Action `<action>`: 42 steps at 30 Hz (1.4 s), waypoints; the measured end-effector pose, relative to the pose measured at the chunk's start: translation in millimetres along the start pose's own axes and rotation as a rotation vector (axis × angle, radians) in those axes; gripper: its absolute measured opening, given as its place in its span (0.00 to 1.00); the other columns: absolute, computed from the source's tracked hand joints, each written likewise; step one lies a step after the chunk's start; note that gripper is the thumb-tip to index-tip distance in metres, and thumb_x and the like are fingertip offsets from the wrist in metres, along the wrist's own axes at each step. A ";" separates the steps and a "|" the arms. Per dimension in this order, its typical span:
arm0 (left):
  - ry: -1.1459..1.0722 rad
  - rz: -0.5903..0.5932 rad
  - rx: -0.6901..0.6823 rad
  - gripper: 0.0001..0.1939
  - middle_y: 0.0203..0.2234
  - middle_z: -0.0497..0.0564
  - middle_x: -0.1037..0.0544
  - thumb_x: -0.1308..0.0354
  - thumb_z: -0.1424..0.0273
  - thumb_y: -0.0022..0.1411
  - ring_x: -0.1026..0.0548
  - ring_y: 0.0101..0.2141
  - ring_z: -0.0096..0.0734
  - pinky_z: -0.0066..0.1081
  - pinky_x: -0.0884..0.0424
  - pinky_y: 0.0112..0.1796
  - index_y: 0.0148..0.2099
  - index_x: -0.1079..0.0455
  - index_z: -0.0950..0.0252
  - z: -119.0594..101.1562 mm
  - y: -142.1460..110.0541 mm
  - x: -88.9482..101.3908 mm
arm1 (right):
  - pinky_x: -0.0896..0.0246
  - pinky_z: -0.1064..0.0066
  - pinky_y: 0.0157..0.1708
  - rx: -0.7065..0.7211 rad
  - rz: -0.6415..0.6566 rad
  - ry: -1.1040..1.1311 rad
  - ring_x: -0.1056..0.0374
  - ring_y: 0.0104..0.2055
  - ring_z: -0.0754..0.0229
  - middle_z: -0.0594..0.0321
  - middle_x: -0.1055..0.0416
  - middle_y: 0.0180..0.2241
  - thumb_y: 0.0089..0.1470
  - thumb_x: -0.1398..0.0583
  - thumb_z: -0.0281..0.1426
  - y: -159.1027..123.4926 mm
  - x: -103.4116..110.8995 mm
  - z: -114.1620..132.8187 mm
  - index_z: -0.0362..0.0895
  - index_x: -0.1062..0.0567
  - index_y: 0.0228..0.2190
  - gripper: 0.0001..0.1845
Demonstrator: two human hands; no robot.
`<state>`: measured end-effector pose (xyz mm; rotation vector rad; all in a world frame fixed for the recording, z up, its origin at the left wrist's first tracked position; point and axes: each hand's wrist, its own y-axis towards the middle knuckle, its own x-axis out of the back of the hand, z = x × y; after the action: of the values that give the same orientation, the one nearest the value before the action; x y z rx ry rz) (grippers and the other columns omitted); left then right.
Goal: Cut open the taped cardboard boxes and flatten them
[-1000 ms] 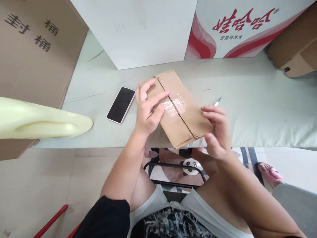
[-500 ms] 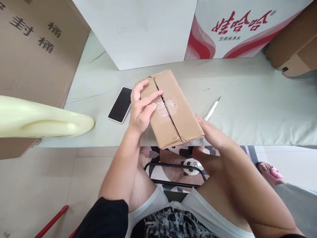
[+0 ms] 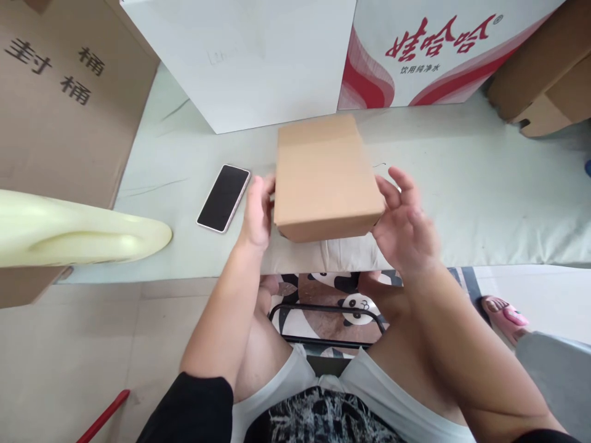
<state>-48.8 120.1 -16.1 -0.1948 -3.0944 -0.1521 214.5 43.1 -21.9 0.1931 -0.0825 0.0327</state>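
At frame centre, the box [image 3: 325, 175] seems light, stiff, best held by opposite sides; right hand [image 3: 406, 231] fingers spread, left hand [image 3: 257, 212] unclear.

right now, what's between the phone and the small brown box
In the head view, the left hand lies between the phone and the small brown box, with some pale cloth showing beside the hand.

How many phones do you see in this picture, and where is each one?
1: the phone lies on the table, left of the small box and near the left hand. Others may be hidden.
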 end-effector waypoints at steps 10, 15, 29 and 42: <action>-0.246 0.150 0.542 0.32 0.44 0.52 0.16 0.30 0.63 0.51 0.17 0.45 0.43 0.42 0.21 0.46 0.59 0.29 0.58 6.4 -14.7 -25.8 | 0.42 0.41 0.69 0.399 -0.412 -0.203 0.31 0.63 0.45 0.55 0.25 0.50 0.64 0.48 0.51 6.7 0.2 18.7 0.51 0.22 0.40 0.22; 0.167 -0.144 0.044 0.29 0.63 0.58 0.27 0.38 0.51 0.62 0.28 0.63 0.54 0.57 0.30 0.61 0.61 0.32 0.56 15.4 -12.4 -16.8 | 0.34 0.45 0.64 0.266 -0.136 -0.257 0.26 0.56 0.48 0.56 0.22 0.47 0.66 0.43 0.45 -3.4 1.4 27.7 0.49 0.19 0.36 0.18; 0.538 0.045 -0.678 0.25 0.55 0.53 0.22 0.58 0.47 0.72 0.27 0.60 0.47 0.57 0.51 0.73 0.55 0.28 0.53 9.6 -12.6 -27.4 | 0.44 0.66 0.27 -0.360 -0.177 -0.837 0.36 0.25 0.57 0.63 0.28 0.26 0.56 0.41 0.41 9.6 39.9 -6.3 0.47 0.23 0.44 0.17; 0.541 0.050 -0.722 0.24 0.56 0.53 0.23 0.59 0.49 0.73 0.27 0.60 0.47 0.59 0.48 0.72 0.57 0.29 0.53 7.5 -15.3 -29.5 | 0.36 0.62 0.28 -0.179 -0.440 -0.197 0.30 0.27 0.56 0.62 0.25 0.31 0.49 0.41 0.37 22.3 39.6 13.4 0.51 0.31 0.46 0.21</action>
<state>-21.7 102.1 -26.4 -0.2018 -2.3689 -1.1062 252.0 63.4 -1.2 0.0315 -0.2370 -0.4318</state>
